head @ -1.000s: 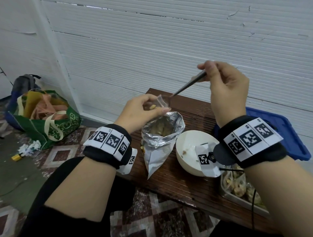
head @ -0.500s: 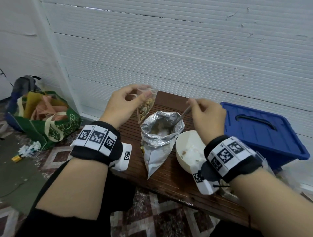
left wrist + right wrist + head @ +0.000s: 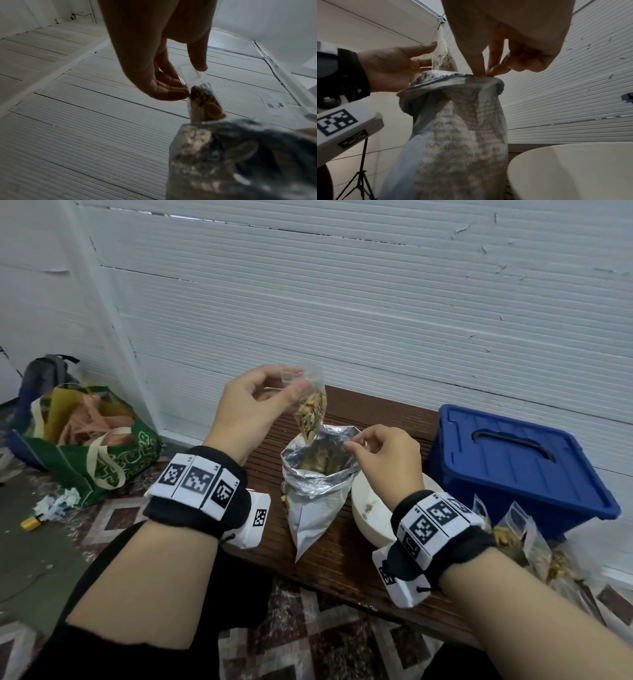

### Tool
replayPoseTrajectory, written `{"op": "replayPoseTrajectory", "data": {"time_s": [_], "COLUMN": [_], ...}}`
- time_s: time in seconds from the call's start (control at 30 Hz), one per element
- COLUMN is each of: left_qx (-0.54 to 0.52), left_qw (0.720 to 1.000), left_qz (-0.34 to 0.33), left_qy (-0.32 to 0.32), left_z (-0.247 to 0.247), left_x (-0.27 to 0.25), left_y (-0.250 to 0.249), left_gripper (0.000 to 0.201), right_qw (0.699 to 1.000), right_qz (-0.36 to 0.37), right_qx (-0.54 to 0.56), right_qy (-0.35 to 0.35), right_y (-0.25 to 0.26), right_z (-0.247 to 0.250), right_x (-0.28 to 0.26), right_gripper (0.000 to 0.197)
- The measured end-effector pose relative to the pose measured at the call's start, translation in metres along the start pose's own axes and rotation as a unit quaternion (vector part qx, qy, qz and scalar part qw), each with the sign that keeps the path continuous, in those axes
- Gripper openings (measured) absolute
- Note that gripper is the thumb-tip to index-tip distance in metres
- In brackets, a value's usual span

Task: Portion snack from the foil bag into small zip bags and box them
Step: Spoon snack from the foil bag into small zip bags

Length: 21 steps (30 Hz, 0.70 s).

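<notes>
Above the open mouth of the foil bag (image 3: pixel 317 491), which stands upright on the brown slatted surface (image 3: pixel 342 559), the left hand (image 3: pixel 253 412) holds a small zip bag (image 3: pixel 310 409) by its top edge, thumb and fingers (image 3: pixel 164 93) pinched together on the clear plastic while the rest of the hand stays loosely curved. The zip bag hangs tilted, its lower corner dipping to the foil bag's rim, and its lower half is filled with a yellowish-brown snack mix; the left wrist view shows the upper part of the pouch clear, though whether its seal is pressed closed cannot be told. At the right side of the foil bag's rim, the right hand (image 3: pixel 383 457) pinches the crinkled silver edge between thumb and forefinger, the fingers (image 3: pixel 479 65) drawn close together on the foil and the other fingers curled into the palm. Just right of the foil bag, touching or nearly touching it, sits a white bowl (image 3: pixel 368 511) with a few crumbs inside, partly hidden by the right wrist. Farther right of the foil bag a blue lidded box (image 3: pixel 513 463) rests with its lid on, and in front of that box a cluster of filled zip bags (image 3: pixel 520 539) stands at the right end of the surface. Well to the left of the foil bag, down on the floor, a green tote bag (image 3: pixel 99 453) stuffed with cloth leans by the white wall, a grey backpack (image 3: pixel 44 374) behind it.
</notes>
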<state>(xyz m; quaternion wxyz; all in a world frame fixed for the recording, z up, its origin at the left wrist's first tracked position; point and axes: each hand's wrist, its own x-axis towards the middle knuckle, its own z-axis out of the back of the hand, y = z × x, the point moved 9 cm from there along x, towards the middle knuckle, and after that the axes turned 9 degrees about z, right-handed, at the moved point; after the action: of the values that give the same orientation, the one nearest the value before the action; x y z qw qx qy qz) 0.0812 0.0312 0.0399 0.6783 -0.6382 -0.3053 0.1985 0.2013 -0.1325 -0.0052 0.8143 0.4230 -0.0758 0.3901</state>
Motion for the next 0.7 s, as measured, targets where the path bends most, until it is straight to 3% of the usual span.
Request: {"op": "replayPoseTrajectory", "data": {"time_s": [0.17, 0.37, 0.7], "left_qx": [0.011, 0.025, 0.004], "left_qw": [1.000, 0.999, 0.991], "left_qz": [0.009, 0.002, -0.001], "left_qy": [0.016, 0.039, 0.135], "left_z": [-0.011, -0.032, -0.112], "left_x": [-0.007, -0.011, -0.042], "left_y": [-0.002, -0.006, -0.015], "left_gripper": [0.029, 0.023, 0.024], "right_qw": [1.000, 0.998, 0.982], "right_qz": [0.003, -0.015, -0.073], "right_qx": [0.022, 0.053, 0.111], "right_qy": [0.003, -0.027, -0.132], "right_y": [-0.002, -0.009, -0.059], "right_z": [0.004, 0.030, 0.116], "right_x": [0.000, -0.009, -0.049], "right_gripper": [0.015, 0.013, 0.009]}}
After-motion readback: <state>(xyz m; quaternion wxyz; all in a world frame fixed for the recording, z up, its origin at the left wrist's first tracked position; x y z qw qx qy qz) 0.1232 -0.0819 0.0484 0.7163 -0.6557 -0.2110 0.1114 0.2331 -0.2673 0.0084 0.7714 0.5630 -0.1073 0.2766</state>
